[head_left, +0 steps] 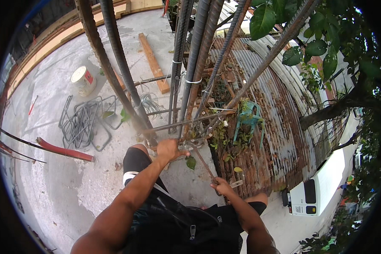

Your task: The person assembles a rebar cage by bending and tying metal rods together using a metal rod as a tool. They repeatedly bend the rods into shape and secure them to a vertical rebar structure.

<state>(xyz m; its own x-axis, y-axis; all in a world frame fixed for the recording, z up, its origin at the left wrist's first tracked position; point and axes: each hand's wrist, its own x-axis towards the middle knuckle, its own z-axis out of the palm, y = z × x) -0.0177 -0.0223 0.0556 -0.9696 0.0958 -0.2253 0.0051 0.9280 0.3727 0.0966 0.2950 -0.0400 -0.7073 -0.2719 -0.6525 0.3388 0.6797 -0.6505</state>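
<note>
Head view, left hand: my left hand (170,149), centre frame, is clenched around the foot of the rebar column (190,80), where a horizontal stirrup bar (186,122) crosses.
Head view, right hand: my right hand (221,186), lower centre, grips a slim tying hook (203,163) angled up toward that joint.
Done: white wire ties (193,81) already bind the bars higher up.
Left: the bottom joint looks unfinished; bent stirrups (82,122) lie unused on the concrete slab (63,186), centre left.
Around: white bucket (83,79), upper left; rusty corrugated roof (279,127), right.
</note>
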